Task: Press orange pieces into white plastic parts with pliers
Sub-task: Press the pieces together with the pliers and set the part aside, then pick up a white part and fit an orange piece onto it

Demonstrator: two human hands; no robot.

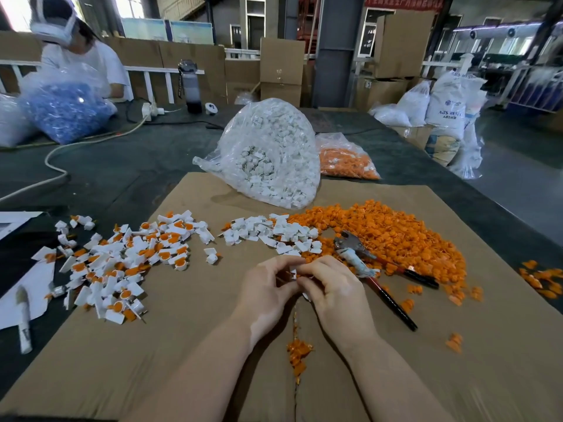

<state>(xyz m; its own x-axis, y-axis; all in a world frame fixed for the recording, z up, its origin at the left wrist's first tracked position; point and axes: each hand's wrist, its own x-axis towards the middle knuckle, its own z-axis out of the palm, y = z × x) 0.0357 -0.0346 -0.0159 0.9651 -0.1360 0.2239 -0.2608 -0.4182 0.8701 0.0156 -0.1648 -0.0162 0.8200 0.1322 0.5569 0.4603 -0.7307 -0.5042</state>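
Orange pieces [393,236] lay in a broad loose heap on the right of the cardboard sheet [182,345], with an unfilled group of white plastic parts [274,236] touching the heap's left edge. Both hands met at the centre of the sheet: the left hand [265,290] and the right hand [332,287] had fingers curled inward, pinching between them a small white part [293,273]. Whether an orange piece was already seated in it could not be told; the fingers covered most of it.

Judgement: the step in hand was fitting by hand, ahead of pressing. The pliers [374,269] lay unheld just right of the right hand, head resting on the orange heap, handles pointing toward the person. The next move would call for the right hand to free itself and take up the pliers while the left kept the part steady.

Finished pieces [122,263], white with orange showing in the cup, lay scattered on the left. The white parts looked small, light and easily tipped. A bag of white parts [268,153] stood behind.
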